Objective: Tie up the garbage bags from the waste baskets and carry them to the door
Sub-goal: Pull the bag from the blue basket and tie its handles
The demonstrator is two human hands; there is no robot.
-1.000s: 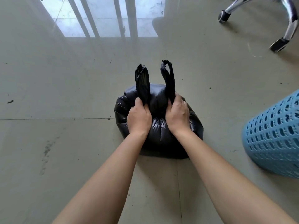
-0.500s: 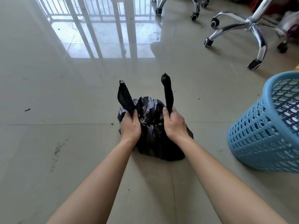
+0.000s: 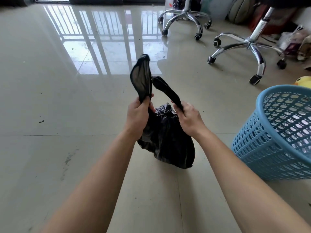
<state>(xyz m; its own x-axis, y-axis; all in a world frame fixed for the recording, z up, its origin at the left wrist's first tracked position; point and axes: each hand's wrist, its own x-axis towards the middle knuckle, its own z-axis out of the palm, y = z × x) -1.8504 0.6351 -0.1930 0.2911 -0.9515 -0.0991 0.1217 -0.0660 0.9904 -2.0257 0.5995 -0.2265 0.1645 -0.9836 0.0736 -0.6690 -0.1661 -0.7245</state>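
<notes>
Tiled floor [image 3: 67, 115] — both hands grip black garbage bag's [image 3: 168, 140] ears.

A glossy beige tile floor [image 3: 67, 101] carries a bright reflection of window bars [image 3: 104, 39] well beyond the left hand [image 3: 138, 116]. A dark speck [image 3: 41, 121] lies far to that hand's left, and a grey scuff [image 3: 67, 159] lies lower left of it. Beyond the right hand [image 3: 190, 121] stands a chrome wheeled chair base [image 3: 185, 15], with a second chair base [image 3: 250, 43] to its right. A yellow duck toy [image 3: 303, 81] sits far right.

Bag [image 3: 170, 140] left of basket [image 3: 276, 132]
</notes>
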